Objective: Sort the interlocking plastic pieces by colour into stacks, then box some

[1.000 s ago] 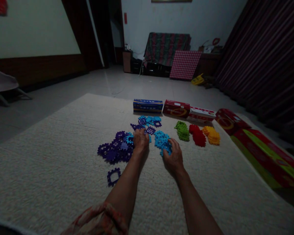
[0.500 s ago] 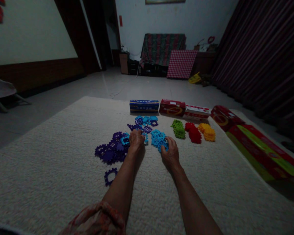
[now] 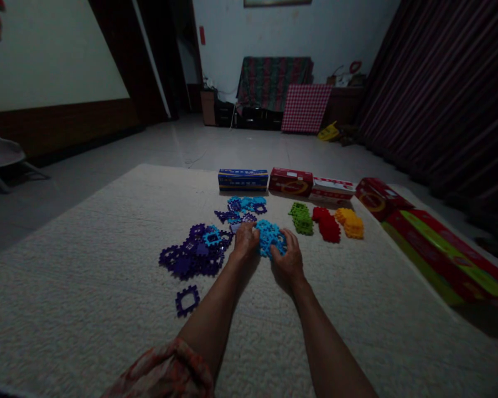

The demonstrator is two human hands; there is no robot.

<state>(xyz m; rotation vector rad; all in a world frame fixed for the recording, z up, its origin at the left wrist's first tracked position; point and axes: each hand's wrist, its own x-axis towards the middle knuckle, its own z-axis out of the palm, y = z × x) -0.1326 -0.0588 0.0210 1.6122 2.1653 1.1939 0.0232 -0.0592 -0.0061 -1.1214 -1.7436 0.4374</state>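
Both my hands rest on a small heap of light blue toothed plastic tiles point(image 3: 268, 235) on a cream carpet point(image 3: 108, 276). My left hand point(image 3: 245, 241) presses against the heap's left side with its fingers curled. My right hand point(image 3: 289, 256) cups the right side, fingers bent over the tiles. A spread of purple tiles point(image 3: 193, 255) lies just left of my left hand, with one light blue tile among them. A single purple tile point(image 3: 187, 300) lies apart, nearer to me. More mixed blue and purple tiles point(image 3: 244, 208) lie beyond my hands.
Green point(image 3: 301, 218), red point(image 3: 327, 224) and orange point(image 3: 349, 222) tile stacks sit to the right. A blue box point(image 3: 243, 179) and red boxes point(image 3: 291, 181) line the carpet's far edge. Long red and green boxes point(image 3: 440, 251) run along the right. Bare floor lies beyond.
My left hand moved right, from the edge of the purple tiles to the light blue heap. My right hand shifted slightly inward, and the blue tiles are now bunched between both hands.
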